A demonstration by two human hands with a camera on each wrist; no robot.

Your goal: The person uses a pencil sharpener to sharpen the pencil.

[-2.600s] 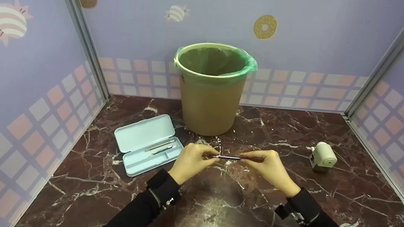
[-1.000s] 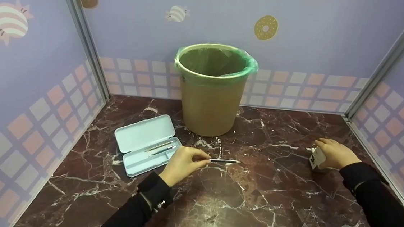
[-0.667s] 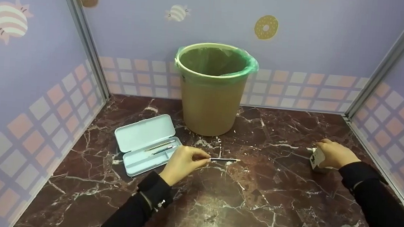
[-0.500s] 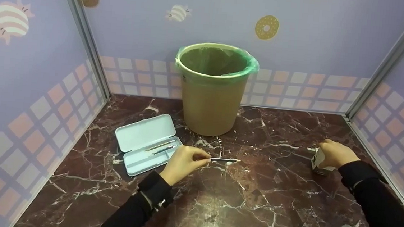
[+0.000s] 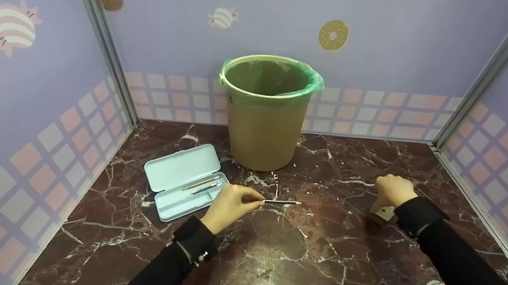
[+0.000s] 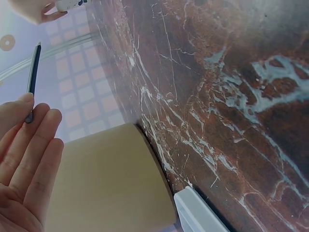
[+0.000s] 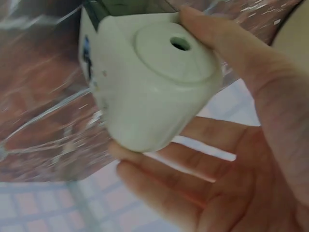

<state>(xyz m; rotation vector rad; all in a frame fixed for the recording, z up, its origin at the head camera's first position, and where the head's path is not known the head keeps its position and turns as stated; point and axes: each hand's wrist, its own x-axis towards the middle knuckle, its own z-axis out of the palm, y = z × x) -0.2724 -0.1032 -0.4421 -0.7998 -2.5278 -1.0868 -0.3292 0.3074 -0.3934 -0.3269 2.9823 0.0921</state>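
Observation:
Between thumb and fingertips, my left hand (image 5: 232, 208) pinches a dark pencil (image 5: 282, 202) by one end. Its sharpened tip points right in the head view; in the left wrist view the pencil (image 6: 34, 70) slants up from the thumb. My right hand (image 5: 394, 192) grips a white pencil sharpener (image 5: 385, 213), which it mostly hides in the head view. The right wrist view shows the sharpener (image 7: 145, 92) held between thumb and fingers, its round pencil hole and dark clear shavings bin visible.
A light blue pencil case (image 5: 182, 166) lies open left of my left hand, with several pencils (image 5: 201, 184) inside. Behind stands a tan bin (image 5: 263, 134) with a green liner. Small scraps dot the marbled tabletop (image 5: 299, 264). Patterned walls enclose the back and sides.
My right hand has let go of the pencil, reached right to the sharpener and taken hold of it. The sharpener has now moved left. My left hand keeps the pencil nearly still.

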